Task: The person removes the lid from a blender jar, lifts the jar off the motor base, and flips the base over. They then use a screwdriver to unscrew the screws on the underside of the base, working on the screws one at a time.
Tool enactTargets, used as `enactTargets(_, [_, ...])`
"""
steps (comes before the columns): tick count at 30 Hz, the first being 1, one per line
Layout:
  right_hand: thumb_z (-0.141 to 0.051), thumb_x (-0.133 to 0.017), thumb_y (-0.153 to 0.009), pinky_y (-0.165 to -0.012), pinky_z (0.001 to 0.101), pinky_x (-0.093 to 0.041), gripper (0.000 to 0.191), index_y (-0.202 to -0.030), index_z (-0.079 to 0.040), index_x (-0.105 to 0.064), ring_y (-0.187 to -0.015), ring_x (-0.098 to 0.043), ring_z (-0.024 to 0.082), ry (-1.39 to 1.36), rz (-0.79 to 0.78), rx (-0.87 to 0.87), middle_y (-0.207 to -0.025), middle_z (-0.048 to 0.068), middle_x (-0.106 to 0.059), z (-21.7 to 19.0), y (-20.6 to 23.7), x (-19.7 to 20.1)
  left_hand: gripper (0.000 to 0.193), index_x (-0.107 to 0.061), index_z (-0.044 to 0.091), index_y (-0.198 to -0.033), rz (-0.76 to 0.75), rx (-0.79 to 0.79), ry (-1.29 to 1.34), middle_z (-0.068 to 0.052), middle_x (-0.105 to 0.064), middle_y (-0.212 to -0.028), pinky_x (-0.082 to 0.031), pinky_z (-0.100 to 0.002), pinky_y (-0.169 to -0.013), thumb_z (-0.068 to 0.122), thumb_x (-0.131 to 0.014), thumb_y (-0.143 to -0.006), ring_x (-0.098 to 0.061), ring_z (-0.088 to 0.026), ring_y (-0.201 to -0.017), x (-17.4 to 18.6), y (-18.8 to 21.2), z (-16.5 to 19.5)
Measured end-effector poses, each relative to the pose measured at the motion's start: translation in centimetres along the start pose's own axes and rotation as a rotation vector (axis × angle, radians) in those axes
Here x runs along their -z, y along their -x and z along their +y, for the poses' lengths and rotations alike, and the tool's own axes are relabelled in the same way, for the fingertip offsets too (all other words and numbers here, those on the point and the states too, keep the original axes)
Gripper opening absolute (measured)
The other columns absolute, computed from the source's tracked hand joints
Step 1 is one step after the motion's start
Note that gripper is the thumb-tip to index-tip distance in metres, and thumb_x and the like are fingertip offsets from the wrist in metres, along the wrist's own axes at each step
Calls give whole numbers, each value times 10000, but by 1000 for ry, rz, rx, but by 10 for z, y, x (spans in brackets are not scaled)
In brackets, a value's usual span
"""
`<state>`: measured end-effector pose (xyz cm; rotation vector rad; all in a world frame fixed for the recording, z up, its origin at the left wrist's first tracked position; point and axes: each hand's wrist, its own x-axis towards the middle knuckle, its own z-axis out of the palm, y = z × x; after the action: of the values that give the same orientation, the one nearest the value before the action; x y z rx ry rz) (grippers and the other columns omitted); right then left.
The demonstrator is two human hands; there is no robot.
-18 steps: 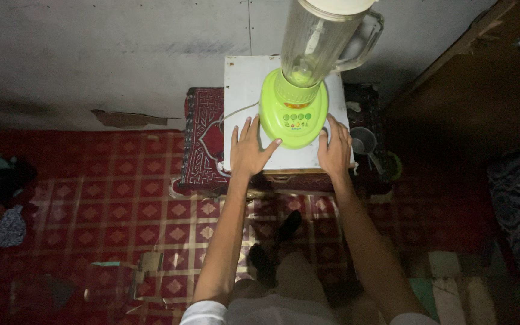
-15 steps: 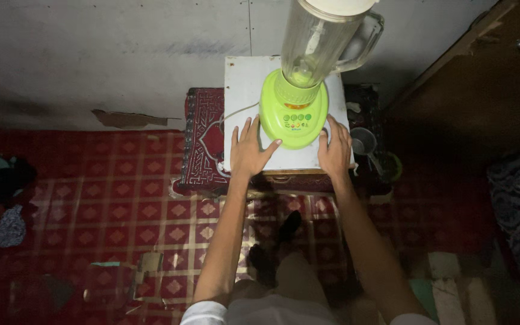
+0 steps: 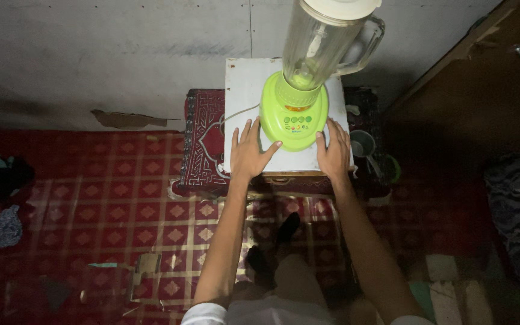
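Two hands resting beside a blender on a small white tabletop.
The white tabletop [image 3: 242, 84] carries a lime-green blender [image 3: 294, 114] with a clear lidded jar, standing near its right edge. The left hand [image 3: 249, 150] lies flat and open, fingers touching the base; the right hand [image 3: 334, 153] lies open just beside it. Neither grips anything; the jar looks nearly empty, lid on, buttons untouched.
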<state>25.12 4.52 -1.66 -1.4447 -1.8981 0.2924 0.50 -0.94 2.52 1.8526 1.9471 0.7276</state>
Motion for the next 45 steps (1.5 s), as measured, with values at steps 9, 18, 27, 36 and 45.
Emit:
enactTargets(9, [-303,-547,-1054,-1212,524,-268,521,-1493,-26,-498,-1414,-442,402,5,-18,-27,-1482,249,-522,3,1,-2,1012,-316,0,-1567,5,8,16,-226,-385,-1594,-56,-461,-1268,716,-545,-890,-240,-260,-1548,-1,2,-1])
enactTargets(18, [-324,-547,-1055,-1207,507,-279,502,-1460,-28,-526,-1427,-438,394,-4,-19,-33,-1478,232,-543,5,1,-4,1019,-308,11,-1573,-2,7,-2,-230,-358,-1605,-36,-453,-1265,730,-533,-889,-224,-250,-1550,-5,0,-4])
enactTargets(27, [-303,-552,-1056,-1200,521,-269,480,-1428,0,-545,-1430,-436,396,19,-31,-32,-1469,224,-551,5,-1,-3,1017,-299,14,-1574,-23,19,-10,-230,-358,-1600,-36,-448,-1267,731,-530,-890,-224,-247,-1547,-2,-1,-1])
enactTargets(36, [-303,-549,-1054,-1205,520,-276,469,-1406,6,-566,-1424,-450,390,15,-15,-7,-1468,216,-563,8,-2,-5,1008,-308,12,-1575,-7,14,7,-224,-370,-1599,-46,-449,-1273,718,-538,-894,-228,-244,-1551,-3,0,-1])
enactTargets(45, [-287,-552,-1062,-1200,513,-294,444,-1391,10,-585,-1407,-465,389,-2,-7,3,-1458,215,-571,8,-2,-6,977,-319,6,-1565,0,5,23,-209,-385,-1598,-55,-454,-1277,682,-555,-901,-250,-254,-1553,-5,-1,-3])
